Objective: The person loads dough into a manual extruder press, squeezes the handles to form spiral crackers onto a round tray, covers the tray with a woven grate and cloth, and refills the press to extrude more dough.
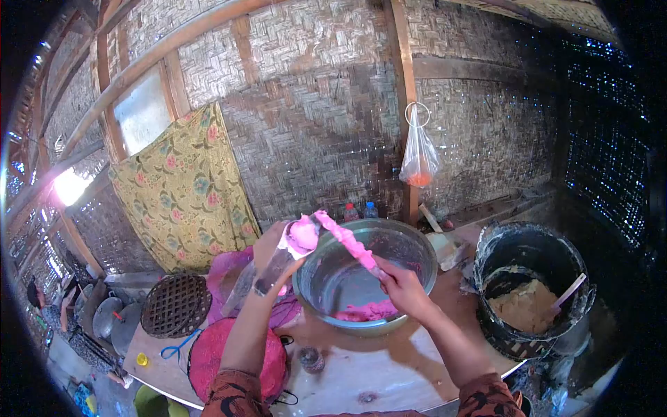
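Though the bag [272,270] holds some pink paste [304,235], more lies in the basin [318,278]; the left hand [267,244] grips the bag, the right hand [406,290] clasps a coated spatula [377,272].

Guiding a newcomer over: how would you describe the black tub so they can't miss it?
Go to the right end of the table. The deep black tub there has a whitish, crusted rim; unlike the wide basin to its left, it holds tan paste.

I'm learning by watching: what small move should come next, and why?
I'd probably wipe the spatula at the mouth of the clear tube: pink paste thickly coats the spatula, whose tip is beside the mouth, where more paste shows.
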